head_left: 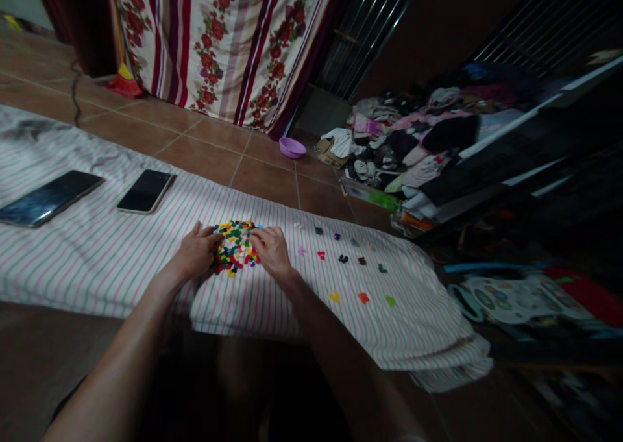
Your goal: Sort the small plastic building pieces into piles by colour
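Observation:
A pile of small multicoloured beads lies on a striped cloth between my two hands. My left hand rests at the pile's left edge, thumb apart from the fingers, fingertips touching the beads. On the right side, my right hand reaches over the pile with its fingers drawn together; whatever is between the fingertips is hidden. Right of that hand, small groups sorted by colour sit in rows, among them red beads, yellow beads, orange beads and light green beads.
Two dark-screened devices, a phone and a larger tablet-like one, lie left on the cloth. Beyond are a purple basin, a red broom and a flowered curtain. Heaped clothes stand at the right.

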{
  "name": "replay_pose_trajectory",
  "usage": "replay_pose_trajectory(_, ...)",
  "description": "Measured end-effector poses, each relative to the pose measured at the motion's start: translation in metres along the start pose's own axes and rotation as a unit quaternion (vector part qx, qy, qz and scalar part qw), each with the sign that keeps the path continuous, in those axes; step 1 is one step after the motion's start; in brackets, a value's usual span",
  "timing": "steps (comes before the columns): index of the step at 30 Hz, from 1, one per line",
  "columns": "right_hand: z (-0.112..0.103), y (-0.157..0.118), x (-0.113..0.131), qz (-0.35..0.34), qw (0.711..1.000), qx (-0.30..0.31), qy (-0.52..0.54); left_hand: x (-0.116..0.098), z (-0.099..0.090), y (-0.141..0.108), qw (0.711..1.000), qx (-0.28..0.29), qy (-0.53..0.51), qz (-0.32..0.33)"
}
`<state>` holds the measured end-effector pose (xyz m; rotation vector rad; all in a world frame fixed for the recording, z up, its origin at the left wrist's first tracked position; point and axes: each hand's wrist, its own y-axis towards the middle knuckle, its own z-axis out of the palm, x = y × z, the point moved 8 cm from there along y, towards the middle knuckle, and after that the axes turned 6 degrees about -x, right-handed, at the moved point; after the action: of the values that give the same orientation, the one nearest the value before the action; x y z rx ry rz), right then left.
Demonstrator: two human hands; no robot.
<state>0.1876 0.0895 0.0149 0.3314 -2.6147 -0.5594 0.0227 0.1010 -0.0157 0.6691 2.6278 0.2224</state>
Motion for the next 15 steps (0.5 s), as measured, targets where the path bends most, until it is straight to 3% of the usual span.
replay_pose_trajectory(8, -0.032, -0.008, -0.055, 0.077, 0.992, -0.081, 0.061, -0.005, 0.000, 0.005, 0.999, -0.029, 0.038, -0.017)
replay_pose_trajectory(15, -0.065, -0.019, -0.130, 0.183, 0.971, -0.150, 0.040, -0.003, 0.003, 0.005, 0.999, -0.020, 0.042, -0.020)
